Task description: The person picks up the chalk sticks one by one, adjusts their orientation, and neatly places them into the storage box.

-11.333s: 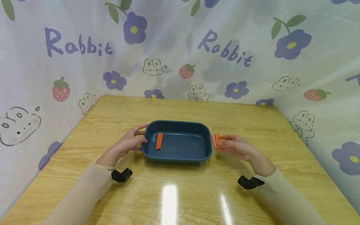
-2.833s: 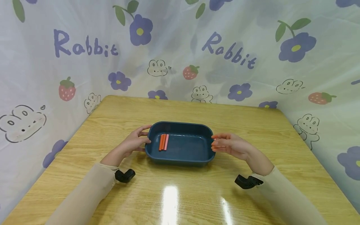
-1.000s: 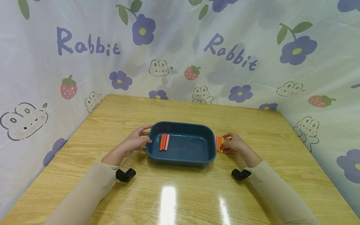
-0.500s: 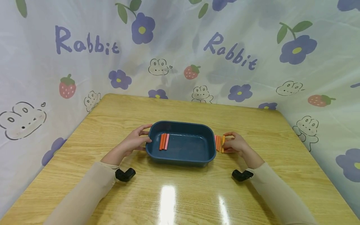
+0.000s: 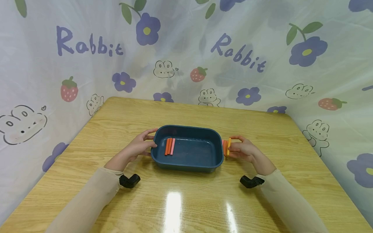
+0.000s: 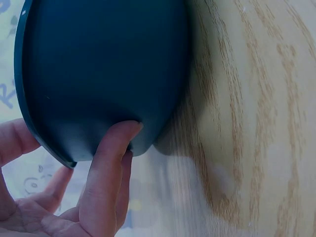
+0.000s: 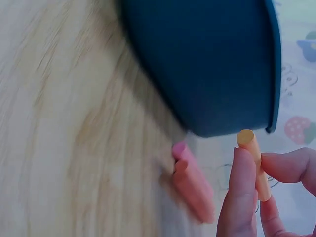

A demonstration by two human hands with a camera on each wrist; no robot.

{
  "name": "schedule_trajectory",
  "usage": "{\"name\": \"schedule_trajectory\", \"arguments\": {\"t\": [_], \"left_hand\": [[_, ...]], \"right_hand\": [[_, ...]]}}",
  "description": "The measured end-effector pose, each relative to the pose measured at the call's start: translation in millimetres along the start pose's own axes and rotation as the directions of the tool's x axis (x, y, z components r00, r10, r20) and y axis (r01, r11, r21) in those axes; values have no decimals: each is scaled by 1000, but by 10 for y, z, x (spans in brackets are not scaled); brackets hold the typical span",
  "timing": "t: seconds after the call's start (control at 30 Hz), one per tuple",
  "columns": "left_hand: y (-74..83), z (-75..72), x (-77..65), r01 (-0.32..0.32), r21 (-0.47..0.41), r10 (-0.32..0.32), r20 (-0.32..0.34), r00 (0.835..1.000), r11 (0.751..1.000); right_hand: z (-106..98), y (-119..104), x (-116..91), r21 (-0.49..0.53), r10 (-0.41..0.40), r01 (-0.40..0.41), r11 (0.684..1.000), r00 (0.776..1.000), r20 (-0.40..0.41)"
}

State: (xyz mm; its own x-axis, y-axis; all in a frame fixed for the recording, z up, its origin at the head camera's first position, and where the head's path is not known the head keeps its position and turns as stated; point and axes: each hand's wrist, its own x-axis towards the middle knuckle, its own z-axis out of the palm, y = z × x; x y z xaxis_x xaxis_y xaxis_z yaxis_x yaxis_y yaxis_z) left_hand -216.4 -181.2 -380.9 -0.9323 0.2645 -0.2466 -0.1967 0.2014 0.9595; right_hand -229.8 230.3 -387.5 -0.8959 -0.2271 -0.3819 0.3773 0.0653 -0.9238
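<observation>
A dark blue rectangular bin [image 5: 190, 153] stands mid-table. My left hand [image 5: 137, 148] grips its left end; in the left wrist view, fingertips press its outer wall [image 6: 106, 64]. Two orange-red chalk-like sticks [image 5: 167, 147] and a pink one [image 5: 173, 147] lie side by side inside, at the left. Just beyond the bin's right end, my right hand [image 5: 248, 151] pinches a yellow chalk-like stick [image 7: 259, 173] between thumb and fingers, raised above the table in the right wrist view. Below it, a pink stick [image 7: 179, 149] and an orange stick [image 7: 193, 190] lie together on the wood.
The wooden table [image 5: 137, 200] reaches back to a hanging cloth [image 5: 180, 42] printed with rabbits, flowers and strawberries. Black wrist mounts [image 5: 129, 181] sit at both cuffs. The bin's right wall rises close beside the loose sticks.
The pink stick joined the two orange-red ones in the bin between the two oldest frames. Lately my right hand has drawn the yellow stick from its row and lifted it. The left hand stays put.
</observation>
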Motion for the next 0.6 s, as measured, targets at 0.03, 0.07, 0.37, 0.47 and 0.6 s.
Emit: {"name": "schedule_trajectory", "arguments": {"t": [0.03, 0.07, 0.37, 0.47, 0.6], "left_hand": [[2, -1, -1, -2, -1, 2, 1, 1000, 1000], [6, -1, -2, -2, -1, 2, 1, 1000, 1000], [24, 1, -7, 4, 1, -4, 3, 1000, 1000], [20, -2, -7, 1, 6, -1, 2, 1000, 1000], [11, -3, -4, -1, 8, 1, 1, 1000, 1000]], "right_hand": [[15, -16, -8, 5, -1, 1, 1000, 1000, 1], [28, -32, -16, 14, -4, 4, 1000, 1000, 3], [117, -152, -85, 168, -16, 11, 986, 1000, 26], [153, -193, -95, 199, -25, 20, 980, 999, 25], [211, -252, -102, 227, -27, 19, 974, 999, 29]]}}
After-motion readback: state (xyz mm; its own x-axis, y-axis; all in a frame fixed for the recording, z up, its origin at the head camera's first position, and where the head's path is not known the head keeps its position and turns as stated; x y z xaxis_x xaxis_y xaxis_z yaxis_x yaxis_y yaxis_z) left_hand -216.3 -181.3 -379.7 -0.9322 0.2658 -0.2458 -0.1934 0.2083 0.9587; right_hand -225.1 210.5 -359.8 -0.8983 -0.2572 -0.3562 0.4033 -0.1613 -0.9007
